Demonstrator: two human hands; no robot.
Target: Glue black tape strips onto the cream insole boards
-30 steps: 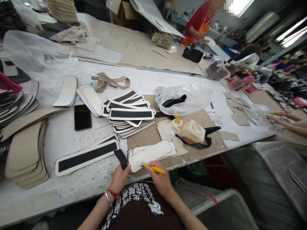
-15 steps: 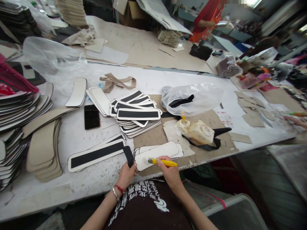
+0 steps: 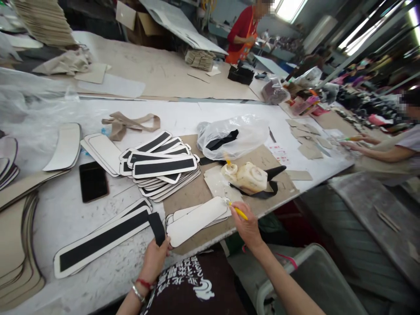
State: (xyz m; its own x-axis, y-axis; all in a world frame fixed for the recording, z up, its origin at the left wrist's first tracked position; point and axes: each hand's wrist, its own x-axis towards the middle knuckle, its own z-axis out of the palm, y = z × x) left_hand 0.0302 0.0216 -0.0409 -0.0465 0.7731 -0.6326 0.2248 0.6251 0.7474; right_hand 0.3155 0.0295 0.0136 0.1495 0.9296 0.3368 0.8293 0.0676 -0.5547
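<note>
My right hand [image 3: 246, 225] is closed round a yellow-handled brush [image 3: 240, 212], its bristles at the far right end of a white rounded strip [image 3: 197, 222]. That strip lies on top of several like it. My left hand [image 3: 156, 257] pinches the end of a black band [image 3: 157, 228] by the strip's left end. The band's other end meets a white piece with a black stripe [image 3: 105, 240]. Behind the strips stands a stained cream container [image 3: 252, 177], beside a small round pot [image 3: 229, 171] with something yellow in it.
A pile of black-striped pieces [image 3: 164, 168], a phone [image 3: 93, 182] and a clear plastic bag [image 3: 252, 133] lie behind my hands. Tan curved pieces [image 3: 16, 249] are stacked at the left. Another person's arms [image 3: 377, 148] reach over the table at the right.
My right hand has moved the brush rightward along the white strip, from its left part to its right end. The view has turned to the right. My left hand still holds the black band.
</note>
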